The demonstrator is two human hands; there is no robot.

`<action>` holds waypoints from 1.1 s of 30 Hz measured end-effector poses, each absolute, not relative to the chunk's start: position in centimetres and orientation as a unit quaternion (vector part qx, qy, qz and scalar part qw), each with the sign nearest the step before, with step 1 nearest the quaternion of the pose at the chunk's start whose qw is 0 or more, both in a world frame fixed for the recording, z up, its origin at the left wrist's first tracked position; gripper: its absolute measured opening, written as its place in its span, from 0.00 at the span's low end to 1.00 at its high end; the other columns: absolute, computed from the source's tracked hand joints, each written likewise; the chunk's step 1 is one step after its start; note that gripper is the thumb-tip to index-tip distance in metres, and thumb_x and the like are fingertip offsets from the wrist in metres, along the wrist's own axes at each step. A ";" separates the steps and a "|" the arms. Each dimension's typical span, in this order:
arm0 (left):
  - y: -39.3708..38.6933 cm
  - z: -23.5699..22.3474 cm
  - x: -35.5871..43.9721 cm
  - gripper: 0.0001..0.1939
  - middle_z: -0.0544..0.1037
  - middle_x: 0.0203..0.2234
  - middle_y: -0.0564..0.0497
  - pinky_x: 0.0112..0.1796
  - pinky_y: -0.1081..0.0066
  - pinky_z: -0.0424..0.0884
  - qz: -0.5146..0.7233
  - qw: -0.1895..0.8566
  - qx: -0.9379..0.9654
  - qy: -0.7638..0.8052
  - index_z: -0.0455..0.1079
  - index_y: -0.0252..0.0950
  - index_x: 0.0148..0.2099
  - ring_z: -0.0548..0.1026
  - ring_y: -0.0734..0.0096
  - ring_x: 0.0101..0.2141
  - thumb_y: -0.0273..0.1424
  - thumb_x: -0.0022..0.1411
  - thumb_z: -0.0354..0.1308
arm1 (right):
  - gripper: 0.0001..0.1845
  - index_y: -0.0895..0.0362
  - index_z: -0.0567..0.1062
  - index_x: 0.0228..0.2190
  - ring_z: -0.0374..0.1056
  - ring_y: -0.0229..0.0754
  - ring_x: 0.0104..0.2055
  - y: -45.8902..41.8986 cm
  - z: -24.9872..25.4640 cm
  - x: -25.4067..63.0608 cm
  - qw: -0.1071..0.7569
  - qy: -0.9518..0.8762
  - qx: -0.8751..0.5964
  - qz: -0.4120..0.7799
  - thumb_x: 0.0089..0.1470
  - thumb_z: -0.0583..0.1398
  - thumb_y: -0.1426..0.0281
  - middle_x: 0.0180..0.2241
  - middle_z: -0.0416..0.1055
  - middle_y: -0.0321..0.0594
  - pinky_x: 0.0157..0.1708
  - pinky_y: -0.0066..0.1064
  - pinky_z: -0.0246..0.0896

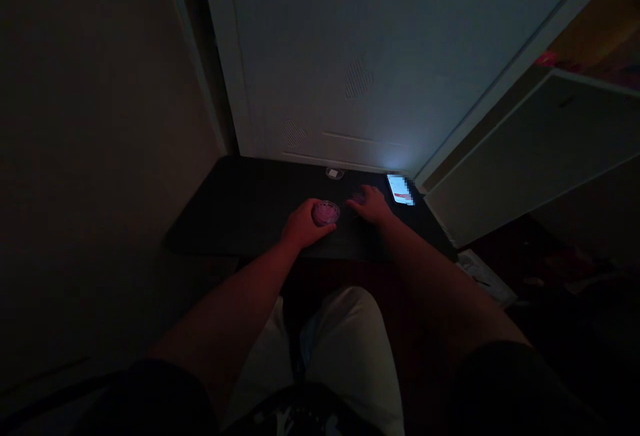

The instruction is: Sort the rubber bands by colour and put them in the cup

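The room is very dark. My left hand (303, 225) is closed around a round pink object (326, 212) on a low black table (240, 209). Just to the right, my right hand (371, 203) rests on the table with fingers curled over a small dim pinkish item (357, 197) that I cannot make out. A lit phone (401, 189) lies a little beyond my right hand, near the table's back right corner.
A small white object (334, 173) sits at the table's back edge against a white door (380, 63). A pale wall stands to the left. A white panel (540, 149) leans at the right, with papers (483, 276) on the floor.
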State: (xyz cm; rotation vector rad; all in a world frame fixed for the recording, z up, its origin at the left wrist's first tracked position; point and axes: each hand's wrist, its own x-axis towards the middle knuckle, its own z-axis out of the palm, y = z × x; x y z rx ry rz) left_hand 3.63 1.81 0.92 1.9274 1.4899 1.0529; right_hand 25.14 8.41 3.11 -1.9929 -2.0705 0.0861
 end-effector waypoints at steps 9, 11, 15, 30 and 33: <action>2.0 0.7 3.6 0.31 0.73 0.44 0.48 0.44 0.62 0.67 0.389 0.238 0.700 0.549 0.62 0.42 0.50 0.72 0.59 0.44 0.44 0.43 0.65 | 0.22 0.54 0.71 0.45 0.59 0.51 0.51 8.9 1.9 22.5 0.085 -0.699 -0.710 0.026 0.53 0.55 0.55 0.49 0.63 0.47 0.47 0.41 0.57; 2.0 0.7 3.5 0.32 0.72 0.45 0.48 0.44 0.62 0.67 0.388 0.239 0.703 0.545 0.62 0.41 0.50 0.71 0.59 0.44 0.45 0.43 0.64 | 0.14 0.55 0.73 0.41 0.61 0.46 0.48 9.0 2.0 22.8 0.084 -0.723 -0.685 0.013 0.56 0.53 0.65 0.46 0.66 0.46 0.46 0.36 0.57; 2.0 0.7 3.5 0.32 0.72 0.45 0.47 0.45 0.61 0.67 0.383 0.233 0.706 0.549 0.62 0.41 0.50 0.71 0.59 0.44 0.45 0.44 0.64 | 0.12 0.58 0.75 0.36 0.62 0.43 0.43 8.5 2.2 24.3 0.075 -0.777 -0.625 0.008 0.53 0.52 0.75 0.41 0.68 0.44 0.44 0.31 0.56; 1.8 0.9 3.6 0.33 0.72 0.46 0.48 0.45 0.63 0.66 0.369 0.233 0.712 0.551 0.61 0.41 0.51 0.71 0.60 0.45 0.46 0.45 0.63 | 0.24 0.57 0.68 0.51 0.61 0.48 0.53 8.5 1.5 29.5 0.318 -0.763 -0.558 0.076 0.55 0.52 0.61 0.50 0.66 0.47 0.52 0.43 0.54; 1.8 1.0 3.6 0.32 0.72 0.46 0.48 0.45 0.63 0.66 0.365 0.232 0.710 0.556 0.61 0.41 0.51 0.71 0.60 0.45 0.45 0.45 0.63 | 0.40 0.57 0.62 0.56 0.56 0.54 0.56 7.9 0.8 28.8 0.216 -0.783 -0.581 0.052 0.45 0.60 0.52 0.55 0.59 0.51 0.53 0.46 0.52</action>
